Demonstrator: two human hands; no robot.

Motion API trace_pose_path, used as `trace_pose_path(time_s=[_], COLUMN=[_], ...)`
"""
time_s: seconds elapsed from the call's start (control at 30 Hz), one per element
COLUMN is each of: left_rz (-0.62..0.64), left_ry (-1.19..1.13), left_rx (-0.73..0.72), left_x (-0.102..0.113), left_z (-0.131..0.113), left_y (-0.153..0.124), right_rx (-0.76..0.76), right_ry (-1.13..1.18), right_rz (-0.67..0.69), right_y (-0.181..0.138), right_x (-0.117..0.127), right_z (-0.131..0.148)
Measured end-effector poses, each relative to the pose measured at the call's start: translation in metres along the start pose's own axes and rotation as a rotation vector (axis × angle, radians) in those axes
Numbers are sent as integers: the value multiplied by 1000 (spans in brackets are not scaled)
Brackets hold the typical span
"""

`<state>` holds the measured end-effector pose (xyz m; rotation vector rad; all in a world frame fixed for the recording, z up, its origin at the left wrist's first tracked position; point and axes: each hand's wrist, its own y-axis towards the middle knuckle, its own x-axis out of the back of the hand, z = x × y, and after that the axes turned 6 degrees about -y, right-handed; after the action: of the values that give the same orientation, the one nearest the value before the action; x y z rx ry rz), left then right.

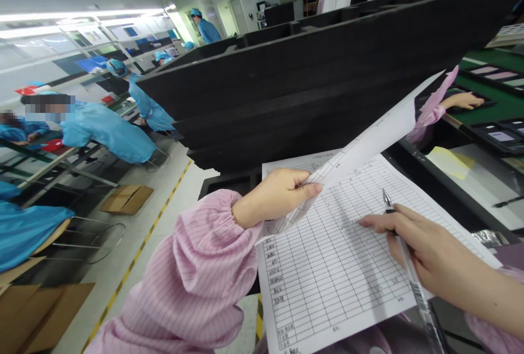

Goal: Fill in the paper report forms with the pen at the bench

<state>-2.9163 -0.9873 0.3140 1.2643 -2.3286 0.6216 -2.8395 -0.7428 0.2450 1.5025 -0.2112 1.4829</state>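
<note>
My left hand (275, 195) pinches the edge of a lifted paper sheet (374, 125), which curls up and to the right. Under it lies a printed form (327, 267) with a grid of rows and columns and some handwriting down its left side. My right hand (426, 245) holds a clear-barrelled pen (411, 269), its tip pointing up and away from the page. The right index finger is stretched out over the form's grid. Whether that fingertip touches the paper I cannot tell.
A stack of black trays (286, 92) rises right behind the form. At right, another person's hand (466, 100) reaches over a green work surface (470, 78) with trays. Several people in blue gowns sit at benches on the left. A cardboard box (126, 199) lies on the floor.
</note>
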Motion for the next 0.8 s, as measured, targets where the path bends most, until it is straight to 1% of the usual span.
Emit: trace_pose_path(time_s=[0.23, 0.33, 0.47, 0.57, 0.67, 0.8], left_rz=[9, 14, 14, 10, 10, 13], left_ry=[15, 22, 30, 37, 40, 39], left_rx=[1, 4, 8, 9, 10, 8], left_x=[1, 1, -1, -1, -1, 0], left_z=[0, 0, -1, 0, 0, 0], left_y=[0, 0, 0, 1, 1, 1], right_rx=[-22, -6, 47, 62, 42, -2], right_ry=[31, 17, -20, -34, -19, 7], right_rz=[26, 11, 30, 19, 31, 2], right_y=[-5, -2, 8, 12, 8, 2], right_x=[-6, -2, 8, 10, 7, 4], right_z=[-3, -1, 2, 3, 2, 0])
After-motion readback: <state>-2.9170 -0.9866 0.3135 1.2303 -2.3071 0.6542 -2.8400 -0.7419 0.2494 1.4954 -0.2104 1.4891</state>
